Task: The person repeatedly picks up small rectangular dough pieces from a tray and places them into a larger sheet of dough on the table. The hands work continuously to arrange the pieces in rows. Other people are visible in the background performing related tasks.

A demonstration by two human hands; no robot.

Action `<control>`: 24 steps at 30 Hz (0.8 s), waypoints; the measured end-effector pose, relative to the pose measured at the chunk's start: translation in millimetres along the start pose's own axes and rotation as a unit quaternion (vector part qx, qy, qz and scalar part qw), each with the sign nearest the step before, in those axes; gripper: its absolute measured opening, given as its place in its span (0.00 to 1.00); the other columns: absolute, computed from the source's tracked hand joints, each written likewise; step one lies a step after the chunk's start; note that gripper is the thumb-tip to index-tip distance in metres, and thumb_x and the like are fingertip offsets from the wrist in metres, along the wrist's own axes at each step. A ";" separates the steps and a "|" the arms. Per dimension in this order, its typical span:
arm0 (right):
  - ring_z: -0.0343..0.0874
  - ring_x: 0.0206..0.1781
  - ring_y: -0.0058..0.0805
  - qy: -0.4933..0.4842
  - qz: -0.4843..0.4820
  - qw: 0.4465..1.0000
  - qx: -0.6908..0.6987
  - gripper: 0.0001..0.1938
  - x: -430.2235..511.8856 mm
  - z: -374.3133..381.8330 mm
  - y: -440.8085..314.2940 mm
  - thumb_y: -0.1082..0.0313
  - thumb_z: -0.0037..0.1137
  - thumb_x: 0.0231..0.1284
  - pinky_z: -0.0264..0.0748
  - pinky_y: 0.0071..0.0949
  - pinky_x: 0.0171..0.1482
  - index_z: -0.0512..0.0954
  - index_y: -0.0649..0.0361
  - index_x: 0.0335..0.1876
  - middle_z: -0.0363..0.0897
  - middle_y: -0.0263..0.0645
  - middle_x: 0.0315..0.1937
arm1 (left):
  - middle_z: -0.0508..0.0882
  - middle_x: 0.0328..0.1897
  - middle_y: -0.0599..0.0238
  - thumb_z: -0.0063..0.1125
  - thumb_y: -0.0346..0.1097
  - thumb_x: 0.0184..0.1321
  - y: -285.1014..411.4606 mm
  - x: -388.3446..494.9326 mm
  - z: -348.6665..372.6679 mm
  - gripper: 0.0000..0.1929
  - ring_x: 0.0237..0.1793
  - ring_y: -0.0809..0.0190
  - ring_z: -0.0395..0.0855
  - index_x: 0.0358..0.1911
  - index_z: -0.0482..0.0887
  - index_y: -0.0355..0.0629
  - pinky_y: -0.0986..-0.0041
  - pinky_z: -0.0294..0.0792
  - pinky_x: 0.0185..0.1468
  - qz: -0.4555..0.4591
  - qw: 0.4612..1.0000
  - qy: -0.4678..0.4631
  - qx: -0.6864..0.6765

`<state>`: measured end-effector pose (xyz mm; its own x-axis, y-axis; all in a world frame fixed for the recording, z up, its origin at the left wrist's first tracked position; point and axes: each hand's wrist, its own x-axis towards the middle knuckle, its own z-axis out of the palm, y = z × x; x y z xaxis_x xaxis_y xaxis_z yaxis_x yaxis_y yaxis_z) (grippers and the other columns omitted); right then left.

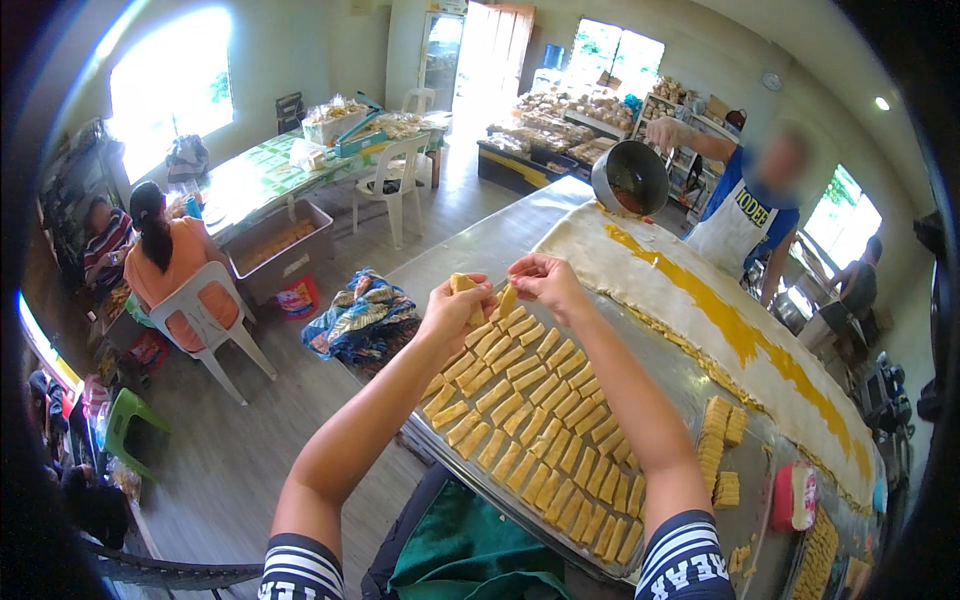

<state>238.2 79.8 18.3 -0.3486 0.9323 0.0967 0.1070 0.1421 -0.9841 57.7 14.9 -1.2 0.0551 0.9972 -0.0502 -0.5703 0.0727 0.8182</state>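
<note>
My left hand (457,307) holds a small bunch of raw dough sticks (466,289) above the far corner of a metal baking tray (517,517). Close beside it, my right hand (547,285) pinches one dough stick (508,300) between thumb and fingers. Below both hands, many short dough sticks (525,420) lie in rows on the tray. To the right, stacked dough pieces (714,442) rest on the metal table (487,240). A long sheet of pale dough (675,300) with a yellow streak (720,322) of filling or liquid stretches along the table.
Across the table a co-worker in an apron (724,236) tilts a metal pot (630,178) over the dough sheet. A crumpled patterned cloth (364,315) lies at the table's left corner. A red and white container (793,495) stands at right. Other people sit at far left.
</note>
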 end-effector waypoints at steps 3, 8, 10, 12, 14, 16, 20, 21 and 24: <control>0.80 0.35 0.20 0.119 0.045 0.992 0.017 0.04 18.0 -14.5 35.5 0.77 0.58 0.56 0.81 0.22 0.40 0.79 0.61 0.36 0.81 0.33 0.31 | 0.77 0.37 0.60 0.61 0.33 0.61 5.0 -0.4 -6.5 0.16 0.36 0.63 0.78 0.48 0.73 0.36 0.72 0.75 0.39 -0.039 0.998 0.038 -0.012; 0.80 0.34 0.23 0.181 0.028 0.936 -0.300 0.08 15.9 -48.2 73.8 0.75 0.58 0.46 0.79 0.25 0.37 0.79 0.59 0.35 0.81 0.36 0.27 | 0.73 0.33 0.62 0.50 0.45 0.66 12.1 -30.8 -18.8 0.14 0.36 0.63 0.73 0.44 0.71 0.42 0.68 0.70 0.42 -0.145 0.980 -0.021 -0.134; 0.81 0.33 0.26 0.165 0.033 0.902 -0.398 0.09 10.8 -56.4 77.8 0.73 0.59 0.43 0.78 0.28 0.37 0.80 0.58 0.35 0.80 0.38 0.26 | 0.74 0.36 0.61 0.47 0.45 0.66 13.2 -43.3 -22.6 0.15 0.39 0.62 0.74 0.47 0.70 0.42 0.67 0.70 0.45 -0.144 0.980 -0.076 -0.115; 0.81 0.35 0.28 0.164 0.024 0.883 -0.439 0.10 6.7 -56.4 73.6 0.71 0.60 0.43 0.78 0.29 0.40 0.80 0.55 0.35 0.81 0.38 0.29 | 0.74 0.38 0.61 0.47 0.43 0.66 14.8 -49.6 -23.0 0.16 0.40 0.62 0.74 0.49 0.70 0.41 0.67 0.70 0.47 -0.156 0.976 -0.111 -0.102; 0.81 0.36 0.28 0.166 -0.024 0.877 -0.450 0.10 0.3 -48.3 61.4 0.70 0.62 0.46 0.77 0.29 0.41 0.80 0.55 0.37 0.82 0.38 0.32 | 0.75 0.40 0.61 0.49 0.41 0.66 15.5 -53.2 -21.6 0.16 0.42 0.63 0.74 0.52 0.71 0.39 0.66 0.71 0.48 -0.180 0.971 -0.126 -0.099; 0.81 0.39 0.25 0.174 -0.077 0.879 -0.438 0.09 -10.8 -33.3 40.8 0.69 0.62 0.50 0.77 0.27 0.43 0.80 0.55 0.38 0.82 0.36 0.35 | 0.77 0.46 0.59 0.48 0.39 0.67 16.7 -57.1 -19.9 0.19 0.45 0.63 0.77 0.58 0.70 0.37 0.68 0.72 0.50 -0.156 0.976 -0.150 -0.023; 0.79 0.42 0.19 -0.016 -0.050 0.991 -0.124 0.10 -58.3 6.8 -14.5 0.70 0.58 0.60 0.77 0.21 0.46 0.80 0.61 0.47 0.81 0.32 0.39 | 0.80 0.50 0.59 0.54 0.35 0.66 20.4 -70.3 -16.3 0.20 0.47 0.65 0.80 0.59 0.73 0.36 0.71 0.76 0.49 -0.124 0.980 -0.148 0.058; 0.78 0.43 0.18 -0.082 -0.093 0.991 -0.055 0.11 -74.2 15.8 -26.6 0.72 0.56 0.63 0.77 0.20 0.48 0.79 0.63 0.49 0.80 0.31 0.40 | 0.81 0.49 0.60 0.56 0.35 0.65 20.8 -74.8 -15.1 0.20 0.46 0.65 0.81 0.58 0.74 0.36 0.71 0.76 0.48 -0.118 0.980 -0.150 0.061; 0.79 0.45 0.18 -0.126 -0.103 0.985 -0.053 0.13 -106.3 34.3 -54.8 0.76 0.56 0.61 0.76 0.19 0.51 0.79 0.64 0.51 0.80 0.33 0.42 | 0.82 0.47 0.64 0.60 0.34 0.62 20.5 -88.3 -11.5 0.20 0.44 0.67 0.82 0.56 0.76 0.36 0.73 0.76 0.46 -0.095 0.982 -0.155 0.057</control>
<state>237.6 -38.5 56.8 -0.5918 0.7699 0.2386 0.1030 0.3658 -0.9250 31.7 -71.5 13.4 0.4089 0.9114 -0.0466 -0.4306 0.2377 0.8707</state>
